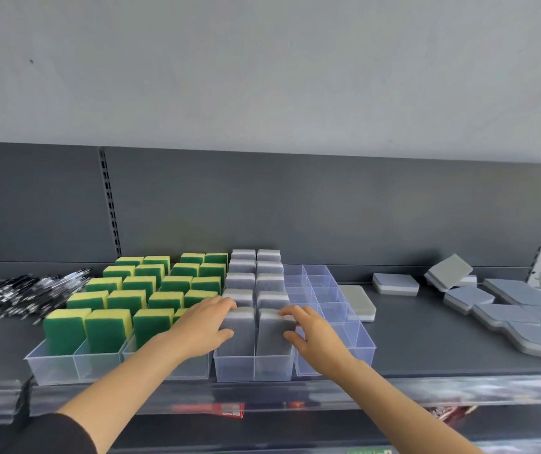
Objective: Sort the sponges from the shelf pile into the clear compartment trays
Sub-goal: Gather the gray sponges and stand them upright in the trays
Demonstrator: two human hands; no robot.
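Currently both forearms reach in over the shelf (426,348) front edge, dark sleeve (49,434) on the left one. Left hand (208,326) grips the front-left grey sponge (238,332), fingers curled over its top edge, thumb on the near face. Right hand (315,332) pinches the front-right grey sponge (274,335) the same way at its right edge. Both sponges stand upright in the two nearest compartments of the grey-sponge tray (252,367), touching side by side across the divider. Behind them, four more rows of upright grey sponges (256,280) fill that tray, two per row. Green-yellow sponges (138,283) stand upright in the clear trays (66,365) on the left. Another clear tray (365,350) sits just beside the grey one on the right, one flat grey sponge (359,303) next to it. Loose sponge pile (508,309) lies further right, well apart from the trays. Pens (17,296) heaped far left. Dark back panel (295,208) behind everything.
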